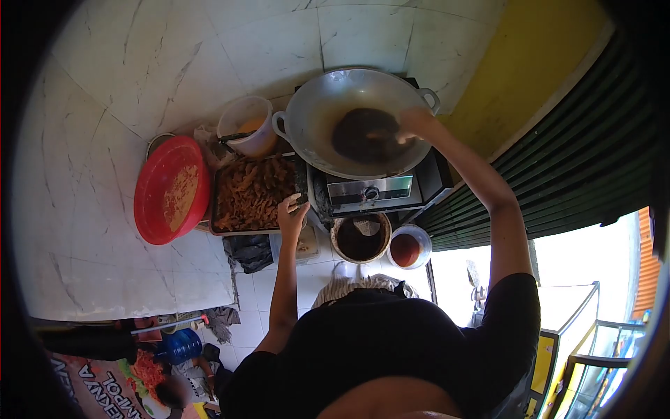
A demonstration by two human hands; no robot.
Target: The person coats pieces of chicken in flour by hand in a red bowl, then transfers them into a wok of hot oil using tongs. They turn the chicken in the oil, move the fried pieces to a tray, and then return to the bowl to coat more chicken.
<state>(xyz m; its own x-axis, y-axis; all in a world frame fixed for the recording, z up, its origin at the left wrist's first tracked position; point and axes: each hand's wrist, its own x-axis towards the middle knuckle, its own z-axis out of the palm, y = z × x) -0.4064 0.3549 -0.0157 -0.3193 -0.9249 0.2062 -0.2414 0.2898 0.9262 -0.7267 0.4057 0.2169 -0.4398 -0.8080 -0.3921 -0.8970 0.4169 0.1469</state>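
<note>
A large grey wok with two loop handles sits on a stove; a pool of dark oil lies in it. My right hand is over the wok's right side, fingers pointing down and bunched close to the oil. Whatever they may hold is too blurred to make out. My left hand is at the right edge of a tray heaped with brown fried pieces. Its fingers are bent and somewhat apart, with pale tips, and nothing shows between them.
Left of the tray, a red basin holds crumbly tan stuff. Behind it stands a translucent bucket with orange liquid. Below the stove are a dark-filled bucket and a smaller one with reddish liquid. Another person is at lower left.
</note>
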